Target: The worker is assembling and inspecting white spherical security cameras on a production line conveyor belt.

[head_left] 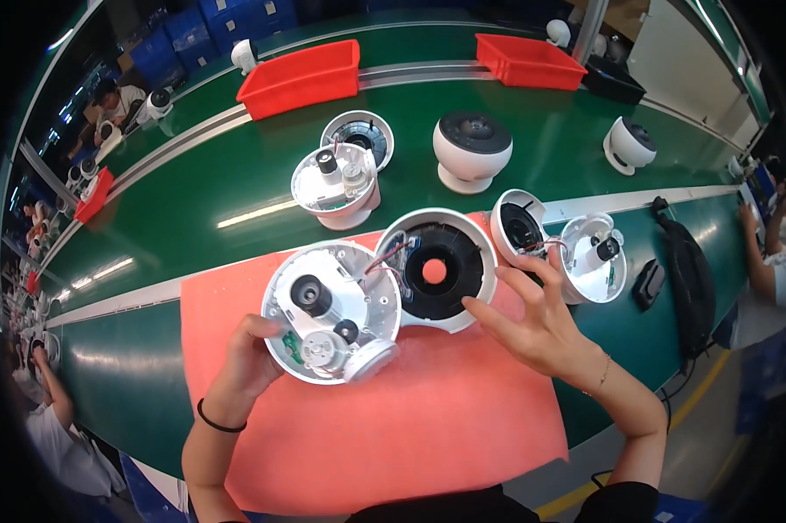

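Note:
My left hand (251, 353) grips the left rim of an opened white round housing (336, 253), thumb on its edge. Inside it show a black lens-like cylinder (311, 295), a clear-white round motor-like part (324, 350) and a bit of green board. Red and dark wires (387, 260) run from it to a white shell with a black ring-shaped inside (449, 301), tilted open beside it. The thumb of my right hand (537, 327) reaches over that shell's right rim, with the index finger at its outer edge. The other right fingers spread near a smaller opened housing (593, 261).
A pink mat (393, 427) lies under the work. On the green bench stand another opened unit (336, 183) and closed white units with black tops (472, 148). Red trays (301, 77) stand farther back. At right lie a black pouch (687, 270) and a small black object (648, 283). People sit at both sides.

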